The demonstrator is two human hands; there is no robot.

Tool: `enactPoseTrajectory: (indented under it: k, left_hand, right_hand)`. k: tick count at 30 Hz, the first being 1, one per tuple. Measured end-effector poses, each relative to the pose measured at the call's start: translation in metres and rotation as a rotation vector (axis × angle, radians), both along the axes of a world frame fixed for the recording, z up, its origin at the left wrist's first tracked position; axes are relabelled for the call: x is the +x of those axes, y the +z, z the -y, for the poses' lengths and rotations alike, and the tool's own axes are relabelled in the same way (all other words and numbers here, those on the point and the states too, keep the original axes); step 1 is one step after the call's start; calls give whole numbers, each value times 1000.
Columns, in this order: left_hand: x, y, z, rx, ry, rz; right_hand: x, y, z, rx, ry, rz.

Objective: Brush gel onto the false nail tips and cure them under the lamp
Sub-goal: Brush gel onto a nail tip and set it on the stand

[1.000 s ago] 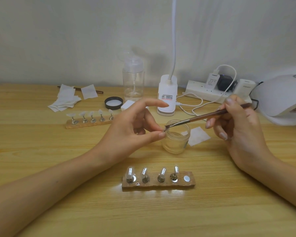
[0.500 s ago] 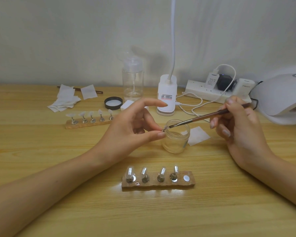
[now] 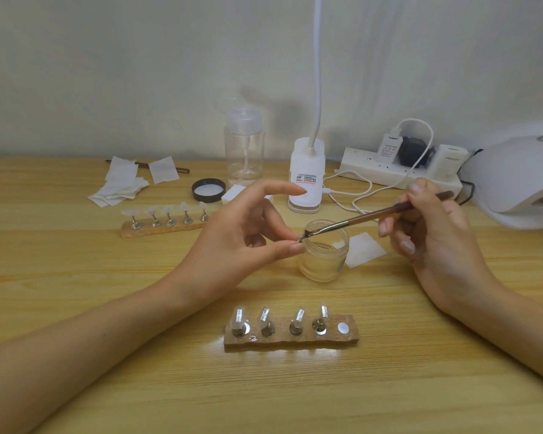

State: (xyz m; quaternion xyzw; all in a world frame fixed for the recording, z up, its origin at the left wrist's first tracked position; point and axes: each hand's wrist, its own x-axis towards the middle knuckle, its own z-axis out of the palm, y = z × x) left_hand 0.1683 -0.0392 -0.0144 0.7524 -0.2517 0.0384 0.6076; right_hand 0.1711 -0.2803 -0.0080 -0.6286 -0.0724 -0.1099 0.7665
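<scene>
My left hand (image 3: 242,239) pinches a small nail tip between thumb and fingertip, right at the rim of the open glass gel jar (image 3: 325,261); the tip itself is mostly hidden. My right hand (image 3: 433,233) holds a brown-handled brush (image 3: 373,216) whose bristles touch that pinched tip. In front of me lies a wooden holder (image 3: 292,341) with several glossy nail tips on metal stands and one bare magnet spot at its right end. A second holder (image 3: 166,228) with several tips lies at the back left. The white curing lamp (image 3: 514,180) stands at the far right.
A white clip desk lamp (image 3: 306,177), a clear pump bottle (image 3: 243,151), a black jar lid (image 3: 208,190) and a pile of wipes (image 3: 119,186) stand behind my hands. A power strip (image 3: 389,170) with cables runs along the wall. One wipe (image 3: 364,249) lies right of the jar.
My right hand has shifted slightly to the right while the brush tip stays at the pinched nail tip. The left hand has barely moved.
</scene>
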Motion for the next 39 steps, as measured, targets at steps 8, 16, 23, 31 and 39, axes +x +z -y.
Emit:
enactPoseTrajectory:
  k: [8,16,23,31,39]
  left_hand:
    - [1,-1,0,6,0,12]
    - [1,-2,0,18,2,38]
    - [3,-4,-1,27,2,54]
    - [3,-5,-2,24,10,64]
    - [4,-5,-1,33,27,58]
  right_hand:
    - [2,-1,1,16,-9,14]
    - [2,0,2,30,-25,20]
    - [3,-1,1,10,-28,-13]
    - [4,-3,0,-13,-15,6]
    - [2,-2,-1,-12,13,9]
